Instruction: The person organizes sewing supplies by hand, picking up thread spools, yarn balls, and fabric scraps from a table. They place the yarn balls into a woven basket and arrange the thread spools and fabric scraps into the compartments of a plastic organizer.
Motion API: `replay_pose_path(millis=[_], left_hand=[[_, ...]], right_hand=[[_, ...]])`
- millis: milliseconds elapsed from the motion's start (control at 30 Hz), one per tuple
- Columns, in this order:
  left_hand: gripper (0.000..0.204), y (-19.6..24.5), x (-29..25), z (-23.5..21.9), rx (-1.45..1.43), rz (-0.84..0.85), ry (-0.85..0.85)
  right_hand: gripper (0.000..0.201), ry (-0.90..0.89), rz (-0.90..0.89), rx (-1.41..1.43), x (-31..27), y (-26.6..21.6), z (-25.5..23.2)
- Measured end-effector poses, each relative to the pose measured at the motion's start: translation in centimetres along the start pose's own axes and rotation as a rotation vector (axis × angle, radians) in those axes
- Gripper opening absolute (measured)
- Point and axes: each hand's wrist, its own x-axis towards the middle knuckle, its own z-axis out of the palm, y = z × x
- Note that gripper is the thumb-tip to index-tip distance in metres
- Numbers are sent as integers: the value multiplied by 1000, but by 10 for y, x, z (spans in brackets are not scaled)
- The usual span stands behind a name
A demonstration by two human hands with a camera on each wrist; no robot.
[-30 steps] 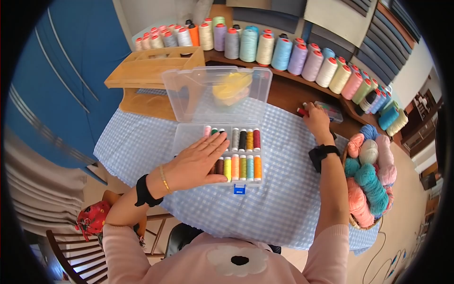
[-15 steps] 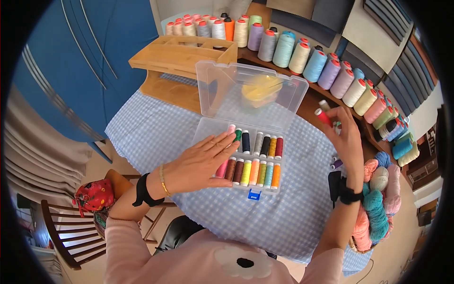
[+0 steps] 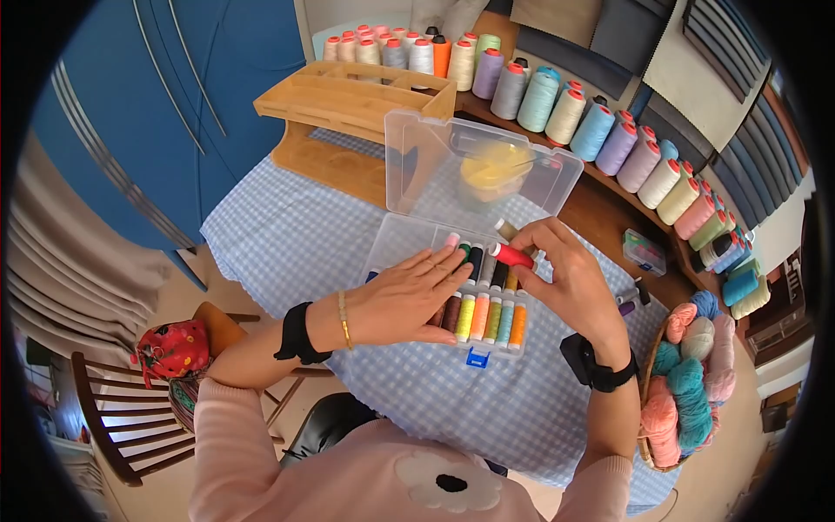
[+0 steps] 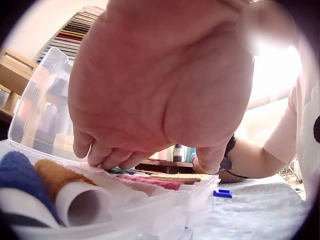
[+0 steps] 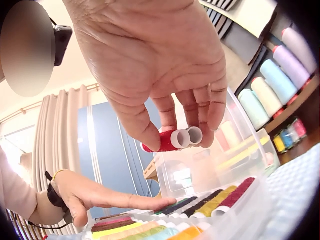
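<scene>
1. Pinching one red spool (image 3: pixel 513 256) and one greyish spool (image 3: pixel 505 230) in the curled right hand (image 3: pixel 571 283), right of head-view centre.
2. Holding the left hand (image 3: pixel 402 297) flat, fingers straight, over one open box (image 3: pixel 396 235), mid-frame.

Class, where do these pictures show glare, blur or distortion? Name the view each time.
Head: distortion seems to bow the tall blue cabinet, with black corners; left wrist: white glare burns out between the bare left hand and pale pink sleeve; right wrist: washed-out brightness left of the beige curtain, a blurred oval upper left.
</scene>
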Motion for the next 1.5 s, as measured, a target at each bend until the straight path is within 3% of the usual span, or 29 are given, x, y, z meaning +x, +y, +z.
replay_pose_path(millis=[367, 433, 633, 967, 1333, 1433, 1500], left_hand=[[91, -6, -27, -15, -37, -56, 80], [89, -9, -35, -15, 21, -106, 8], [84, -11, -34, -12, -24, -73, 10], [80, -15, -26, -4, -32, -25, 54], [81, -17, -34, -6, -11, -152, 106], [83, -18, -32, -5, -46, -116, 143], [84, -18, -31, -2, -27, -99, 125]], right_hand=[[26, -108, -39, -41, 5, -2, 9], [28, -96, -272, -171, 16, -2, 14], [26, -84, -416, -279, 40, -5, 30], [31, -189, -434, -317, 39, 2, 28], [31, -241, -508, -380, 45, -5, 29], [30, -327, -518, -365, 48, -7, 27], [30, -285, -555, -361, 50, -3, 33]])
